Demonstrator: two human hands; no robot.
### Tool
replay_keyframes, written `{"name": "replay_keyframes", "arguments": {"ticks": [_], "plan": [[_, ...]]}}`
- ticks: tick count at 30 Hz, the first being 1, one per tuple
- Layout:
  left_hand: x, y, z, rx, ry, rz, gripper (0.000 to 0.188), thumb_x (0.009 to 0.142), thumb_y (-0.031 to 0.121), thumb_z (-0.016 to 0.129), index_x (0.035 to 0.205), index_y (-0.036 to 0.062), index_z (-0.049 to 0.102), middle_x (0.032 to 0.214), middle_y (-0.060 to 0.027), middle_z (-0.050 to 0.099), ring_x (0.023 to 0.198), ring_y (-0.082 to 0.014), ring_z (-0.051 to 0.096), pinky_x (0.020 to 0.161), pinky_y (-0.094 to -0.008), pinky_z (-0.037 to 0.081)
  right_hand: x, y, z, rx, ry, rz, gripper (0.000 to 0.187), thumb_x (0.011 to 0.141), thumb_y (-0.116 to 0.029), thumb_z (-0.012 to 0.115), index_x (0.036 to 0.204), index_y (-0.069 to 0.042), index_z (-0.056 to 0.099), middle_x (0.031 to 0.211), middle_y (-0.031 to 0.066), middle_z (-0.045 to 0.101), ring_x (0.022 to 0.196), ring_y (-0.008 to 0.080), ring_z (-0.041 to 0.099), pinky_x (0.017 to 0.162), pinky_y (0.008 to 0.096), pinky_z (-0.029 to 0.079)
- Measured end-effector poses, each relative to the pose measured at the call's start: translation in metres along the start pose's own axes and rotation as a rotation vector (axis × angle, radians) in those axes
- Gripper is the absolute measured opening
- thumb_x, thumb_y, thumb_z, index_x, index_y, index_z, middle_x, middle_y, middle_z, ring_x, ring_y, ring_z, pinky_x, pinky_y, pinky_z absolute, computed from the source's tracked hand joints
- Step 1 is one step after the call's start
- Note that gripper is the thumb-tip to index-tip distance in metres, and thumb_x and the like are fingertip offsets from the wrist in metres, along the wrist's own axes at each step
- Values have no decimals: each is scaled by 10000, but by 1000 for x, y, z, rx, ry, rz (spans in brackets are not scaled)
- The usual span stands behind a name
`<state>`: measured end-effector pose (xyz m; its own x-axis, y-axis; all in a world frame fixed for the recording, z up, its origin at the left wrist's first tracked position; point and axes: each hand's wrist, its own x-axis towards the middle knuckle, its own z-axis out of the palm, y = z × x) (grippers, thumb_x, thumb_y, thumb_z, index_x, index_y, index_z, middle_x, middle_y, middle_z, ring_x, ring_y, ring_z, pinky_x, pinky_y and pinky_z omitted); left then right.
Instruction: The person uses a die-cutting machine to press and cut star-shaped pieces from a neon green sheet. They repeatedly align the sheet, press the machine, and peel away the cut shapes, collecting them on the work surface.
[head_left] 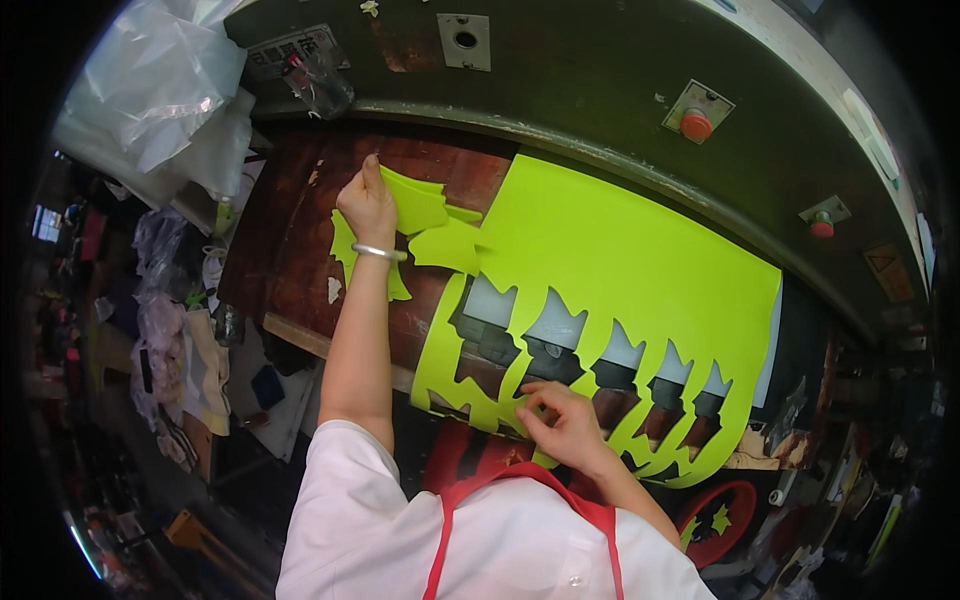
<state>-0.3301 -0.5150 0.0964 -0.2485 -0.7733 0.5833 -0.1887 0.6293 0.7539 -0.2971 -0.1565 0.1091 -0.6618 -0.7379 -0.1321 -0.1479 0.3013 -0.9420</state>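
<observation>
A large lime-yellow sheet (620,250) lies across the bench, its near part cut out in a row of jagged openings. My right hand (565,425) is closed at the sheet's near strip, with thumb and forefinger pinched at its edge. Farther left, my left hand (367,205) is closed on some lime-yellow cut pieces (415,203) that stick out to its right. Another cut piece (447,246) lies between that hand and the sheet. Below my left wrist more jagged pieces (343,242) rest on the dark red-brown board (290,215), partly hidden by my arm.
Beyond the bench runs a dark green machine beam (580,80) with a red button (694,124) and another red knob (822,226). Clear plastic bags (155,80) hang at the far left. A red bin (745,500) with lime-yellow scraps stands at the lower right.
</observation>
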Motion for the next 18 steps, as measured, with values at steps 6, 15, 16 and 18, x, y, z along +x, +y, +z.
{"name": "replay_keyframes", "arguments": {"ticks": [6, 15, 16, 18], "plan": [[-91, 59, -70, -129, -231, 543, 526, 930, 522, 476, 662, 81, 581, 574, -52, 549, 505, -239, 558, 463, -347, 431, 68, -17, 13, 827, -139, 516, 351, 959, -307, 531, 1135, -4, 563, 980, 119, 656, 722, 195, 671, 621, 290, 541], [-102, 52, -60, -174, -714, 203, 168, 826, 94, 625, 969, 12, 663, 956, -168, 659, 897, -342, 631, 792, -409, 501, 113, 28, 63, 853, -33, 523, 216, 923, -123, 585, 1062, 43, 590, 952, 106, 669, 776, 183, 642, 708, 308, 527], [-92, 38, -42, -110, -717, 174, 225, 848, 81, 600, 1062, 24, 640, 1130, -174, 608, 1042, -345, 575, 873, -392, 470, 110, 30, 67, 756, 18, 465, 209, 930, -113, 571, 1057, 53, 585, 951, 112, 666, 773, 176, 637, 704, 302, 520], [-90, 16, -10, -131, -778, 63, 273, 881, 140, 583, 1148, 120, 639, 1294, -160, 515, 1223, -337, 458, 993, -467, 388, 102, 34, 74, 745, 76, 276, 210, 942, -115, 555, 1039, 68, 587, 911, 92, 668, 751, 128, 610, 665, 281, 490]]}}
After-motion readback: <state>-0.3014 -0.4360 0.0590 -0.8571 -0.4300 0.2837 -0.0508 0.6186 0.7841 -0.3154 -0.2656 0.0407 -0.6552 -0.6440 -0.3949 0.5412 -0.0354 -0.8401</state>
